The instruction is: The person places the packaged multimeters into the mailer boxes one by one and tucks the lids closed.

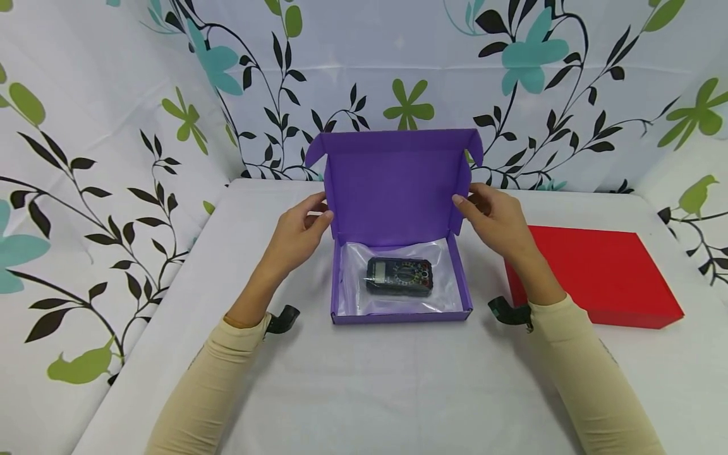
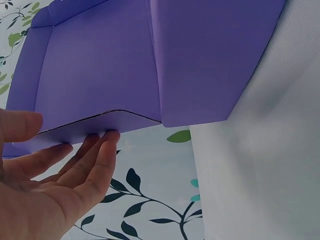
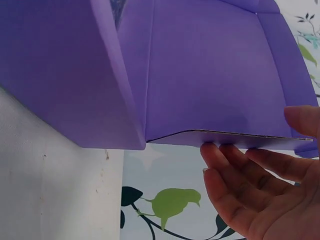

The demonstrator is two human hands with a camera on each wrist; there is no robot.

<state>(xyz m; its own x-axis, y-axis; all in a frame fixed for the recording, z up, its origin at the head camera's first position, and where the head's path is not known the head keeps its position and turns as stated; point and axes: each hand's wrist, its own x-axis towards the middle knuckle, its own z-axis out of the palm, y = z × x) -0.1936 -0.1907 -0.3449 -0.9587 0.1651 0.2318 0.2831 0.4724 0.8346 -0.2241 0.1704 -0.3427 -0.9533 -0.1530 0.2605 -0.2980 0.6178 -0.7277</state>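
A purple cardboard box (image 1: 401,318) stands with its lid (image 1: 395,189) raised upright. Inside, a black multimeter (image 1: 399,276) lies sideways in a clear plastic bag (image 1: 446,284). My left hand (image 1: 298,234) holds the lid's left side flap (image 2: 100,122), fingertips against its outer face and thumb at its edge. On the opposite side my right hand (image 1: 497,218) grips the right side flap (image 3: 225,138), thumb over the edge and fingers beneath. The wrist views show the lid's plain inner face, but the multimeter's front is out of their sight.
A red box (image 1: 603,272) lies closed on the white table (image 1: 392,392), right of the purple box and partly behind my right forearm. A patterned curtain (image 1: 352,57) hangs behind the table. Black wrist cameras (image 1: 282,319) stick out from both sleeves.
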